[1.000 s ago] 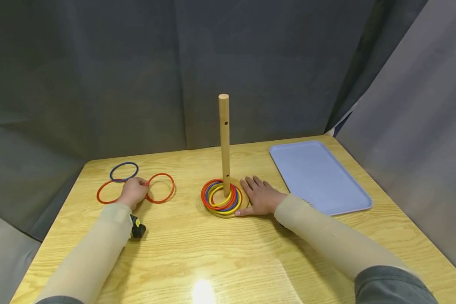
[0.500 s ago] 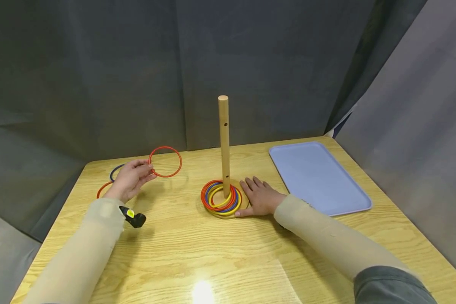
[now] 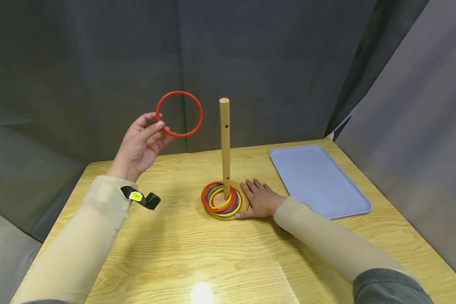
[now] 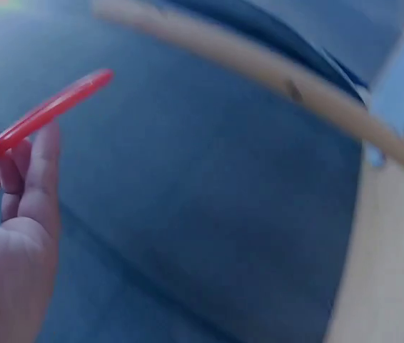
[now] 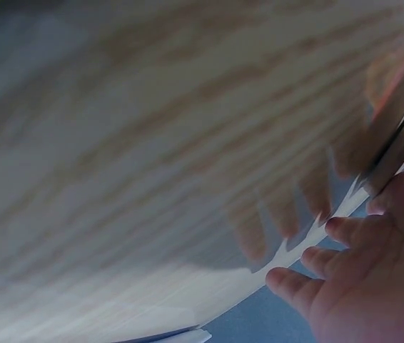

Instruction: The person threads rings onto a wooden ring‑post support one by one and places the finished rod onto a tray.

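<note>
My left hand pinches a thin red ring between thumb and fingers, raised above the table and left of the wooden post's top. In the left wrist view, the ring appears nearly edge-on, and the post slants across behind it. The wooden post stands upright on a round base, with several red, blue and yellow rings lying around its foot. Fingers spread, my right hand rests at the base's right edge. The right wrist view shows that hand low by the tabletop.
A pale blue tray lies on the wooden table at the right, near my right forearm. Dark grey curtains hang behind the table. My left hand and forearm cover the table's far-left part.
My left hand has lifted the red ring off the table, moving up and right toward the post's top. The blue ring and other red ring became hidden behind it. My right hand stays put.
</note>
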Available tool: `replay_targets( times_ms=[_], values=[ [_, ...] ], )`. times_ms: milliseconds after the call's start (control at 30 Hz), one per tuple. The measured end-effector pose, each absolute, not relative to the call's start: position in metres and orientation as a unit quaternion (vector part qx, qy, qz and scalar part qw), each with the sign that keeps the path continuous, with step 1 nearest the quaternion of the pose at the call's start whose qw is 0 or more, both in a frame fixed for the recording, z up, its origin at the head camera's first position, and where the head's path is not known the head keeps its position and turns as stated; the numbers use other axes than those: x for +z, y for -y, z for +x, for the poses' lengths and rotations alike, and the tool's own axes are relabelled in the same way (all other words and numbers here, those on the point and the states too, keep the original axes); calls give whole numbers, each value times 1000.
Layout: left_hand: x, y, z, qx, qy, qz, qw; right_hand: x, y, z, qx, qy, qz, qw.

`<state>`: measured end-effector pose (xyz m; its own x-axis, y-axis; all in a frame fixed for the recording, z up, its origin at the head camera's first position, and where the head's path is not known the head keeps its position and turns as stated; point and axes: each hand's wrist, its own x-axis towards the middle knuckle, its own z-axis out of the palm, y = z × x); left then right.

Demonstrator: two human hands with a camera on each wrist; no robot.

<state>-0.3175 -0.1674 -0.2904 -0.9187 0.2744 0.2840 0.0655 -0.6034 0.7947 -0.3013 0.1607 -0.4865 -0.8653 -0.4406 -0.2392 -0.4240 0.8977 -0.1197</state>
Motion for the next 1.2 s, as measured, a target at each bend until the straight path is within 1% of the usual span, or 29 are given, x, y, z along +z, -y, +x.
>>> replay_targets(
  times_ms=[133, 233, 333, 433, 600, 800, 1000, 1200],
  values=[
    [-263, 143, -308, 877, -415, 236, 45, -488, -163, -301, -34, -965, -224, 132],
    [-248, 123, -304, 870, -422, 252, 48, -487, -165, -301, -43, -965, -223, 130],
    [-244, 106, -303, 855, -452, 247, 63, -488, -165, -302, -36, -966, -223, 128],
    [-251, 97, -305, 838, -490, 226, 80, -488, -164, -304, -38, -965, -227, 124],
    [-282, 99, -315, 806, -558, 167, 104, -488, -160, -304, -35, -965, -227, 127],
    [-333, 106, -323, 773, -611, 93, 140, -491, -160, -305, -32, -966, -224, 124],
    [-386, 110, -324, 737, -648, 63, 183, -490, -160, -306, -32, -966, -226, 124],
    [-421, 112, -321, 711, -670, 39, 209, -485, -160, -303, -38, -966, -223, 129]
  ],
)
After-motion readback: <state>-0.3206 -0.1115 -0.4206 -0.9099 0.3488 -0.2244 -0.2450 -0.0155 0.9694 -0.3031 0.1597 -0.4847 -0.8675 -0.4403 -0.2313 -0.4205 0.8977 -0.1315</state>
